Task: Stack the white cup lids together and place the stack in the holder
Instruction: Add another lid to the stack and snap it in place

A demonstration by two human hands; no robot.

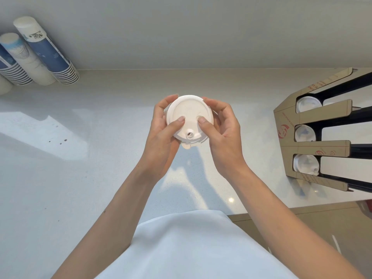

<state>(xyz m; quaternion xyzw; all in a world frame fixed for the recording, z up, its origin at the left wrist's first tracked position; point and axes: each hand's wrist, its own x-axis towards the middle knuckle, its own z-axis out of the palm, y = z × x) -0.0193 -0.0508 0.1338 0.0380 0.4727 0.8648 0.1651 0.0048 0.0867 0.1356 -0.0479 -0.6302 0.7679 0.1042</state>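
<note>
while both thumbs press the top, the left hand [161,133] and right hand [223,135] grip the lid stack [189,117] above the counter [80,178]; squeeze evenly, rims aligned, before the holder [289,125].

Matt plastic lids [189,115]; glossy counter [80,178]; cardboard holder [289,125].

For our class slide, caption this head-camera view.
Both hands press white cup lids together above the counter, holder at right.
</note>
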